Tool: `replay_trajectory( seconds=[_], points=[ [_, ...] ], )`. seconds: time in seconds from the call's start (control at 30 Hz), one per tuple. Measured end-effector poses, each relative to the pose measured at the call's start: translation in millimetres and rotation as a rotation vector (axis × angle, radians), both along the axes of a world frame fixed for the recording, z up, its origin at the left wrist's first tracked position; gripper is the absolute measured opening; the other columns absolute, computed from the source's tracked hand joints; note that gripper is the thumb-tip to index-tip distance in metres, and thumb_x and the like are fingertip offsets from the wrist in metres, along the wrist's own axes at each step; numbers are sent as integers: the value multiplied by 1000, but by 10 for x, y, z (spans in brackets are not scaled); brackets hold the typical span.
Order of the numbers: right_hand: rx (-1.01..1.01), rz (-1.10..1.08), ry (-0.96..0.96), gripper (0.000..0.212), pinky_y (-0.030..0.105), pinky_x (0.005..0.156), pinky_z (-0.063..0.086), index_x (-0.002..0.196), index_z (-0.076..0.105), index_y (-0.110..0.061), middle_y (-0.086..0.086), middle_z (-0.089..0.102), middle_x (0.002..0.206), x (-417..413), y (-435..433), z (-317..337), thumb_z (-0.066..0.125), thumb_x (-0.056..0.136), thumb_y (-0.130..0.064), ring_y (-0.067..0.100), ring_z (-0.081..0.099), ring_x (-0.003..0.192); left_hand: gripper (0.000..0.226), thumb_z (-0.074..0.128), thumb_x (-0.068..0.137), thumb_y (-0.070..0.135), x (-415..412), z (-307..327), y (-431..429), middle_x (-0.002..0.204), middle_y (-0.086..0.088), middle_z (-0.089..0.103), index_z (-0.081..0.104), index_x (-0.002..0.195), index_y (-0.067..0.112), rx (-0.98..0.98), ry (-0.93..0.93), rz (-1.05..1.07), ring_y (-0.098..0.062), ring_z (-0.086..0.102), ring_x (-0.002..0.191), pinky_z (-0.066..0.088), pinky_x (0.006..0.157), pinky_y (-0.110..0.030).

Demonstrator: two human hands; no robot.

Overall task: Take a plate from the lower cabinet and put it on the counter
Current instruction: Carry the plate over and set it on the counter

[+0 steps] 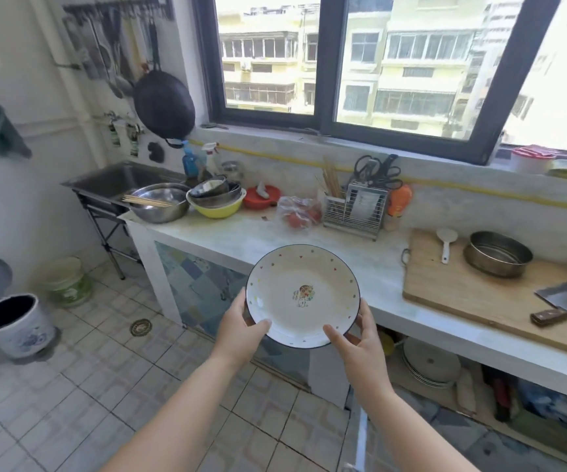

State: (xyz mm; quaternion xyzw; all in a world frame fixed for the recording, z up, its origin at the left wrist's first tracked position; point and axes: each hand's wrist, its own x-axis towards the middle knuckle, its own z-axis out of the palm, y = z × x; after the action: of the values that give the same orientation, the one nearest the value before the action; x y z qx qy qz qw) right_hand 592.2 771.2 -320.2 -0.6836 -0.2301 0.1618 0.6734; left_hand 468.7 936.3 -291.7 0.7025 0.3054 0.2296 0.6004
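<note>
A white plate [302, 296] with a dark rim, small coloured dots and a cartoon print in the middle is held in the air in front of the counter's front edge. My left hand [241, 330] grips its lower left rim, thumb on top. My right hand [360, 338] grips its lower right rim the same way. The pale counter [251, 240] lies just behind and above the plate. Below it to the right, the open lower cabinet [479, 386] holds a stack of white plates [430, 362].
On the counter: metal bowls [159, 202], a yellow bowl [217, 207], a red dish [261, 197], a bag of tomatoes [299, 212], a utensil rack [355, 209], a wooden board [472, 294] with a pan [498, 253], spoon and cleaver [562, 303]. Sink [118, 180] at left; buckets [14, 323] on the floor.
</note>
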Motion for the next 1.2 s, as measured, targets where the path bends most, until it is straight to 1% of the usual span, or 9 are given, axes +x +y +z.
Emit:
replay_trajectory(
  seconds=[0.1,0.27,0.37,0.43,0.53,0.67,0.87,1.0,1.2],
  points=[
    [-9,-28,11,81,14,78,39,142,28,-40,-14,43,136,25,300,13,74,77,-27,-27,47,94,65,62,77,3,36,11,305,119,18,63,49,132,36,2,2,-4,-3,58,110,51,88,-26],
    [-55,-49,9,83,15,75,40,143,25,-43,-16,44,132,160,696,11,74,76,-32,-9,51,95,62,63,76,2,158,-33,683,108,24,66,52,124,41,-21,-21,25,5,61,101,50,71,-11],
    [-53,-35,21,81,11,66,42,141,26,-46,-18,44,130,303,950,-20,74,76,-32,-15,54,90,63,62,76,2,289,-82,913,115,18,66,51,129,36,-47,-29,33,0,62,104,52,76,-16],
    [-58,-25,30,82,13,68,43,142,27,-44,-15,45,134,433,1123,-54,74,76,-32,-11,56,93,64,62,77,2,403,-120,1082,119,16,64,50,132,33,-61,-32,33,-4,61,106,52,81,-20],
    [-65,-9,37,83,19,76,44,142,26,-43,-10,45,138,680,1430,-117,74,75,-34,-2,56,100,62,63,77,2,628,-166,1389,116,20,63,51,128,35,-49,-29,28,1,60,104,50,71,-8],
    [-70,6,44,82,17,73,46,141,27,-45,-12,48,135,1111,1918,-198,74,74,-37,-3,63,93,61,64,77,5,1051,-227,1891,116,22,62,51,128,36,-53,6,27,-5,60,107,51,84,-22],
    [-86,-21,77,76,15,69,47,136,31,-49,-17,51,129,1824,2573,-275,74,74,-37,-3,65,90,56,66,75,8,1805,-293,2593,109,24,65,54,120,39,-76,58,9,2,61,100,48,72,-15],
    [-93,-42,129,78,28,82,48,138,32,-46,-13,51,131,2155,2815,-365,75,74,-36,8,63,100,57,67,76,7,2196,-391,2890,111,23,65,54,123,35,-115,81,-16,-5,64,100,52,73,-17],
    [-121,-100,192,77,30,86,47,139,33,-44,-9,50,133,2417,2925,-523,75,75,-32,6,61,101,59,66,74,4,2590,-561,3112,116,21,63,56,124,35,-199,99,-90,-12,64,106,56,86,-34]
  ],
)
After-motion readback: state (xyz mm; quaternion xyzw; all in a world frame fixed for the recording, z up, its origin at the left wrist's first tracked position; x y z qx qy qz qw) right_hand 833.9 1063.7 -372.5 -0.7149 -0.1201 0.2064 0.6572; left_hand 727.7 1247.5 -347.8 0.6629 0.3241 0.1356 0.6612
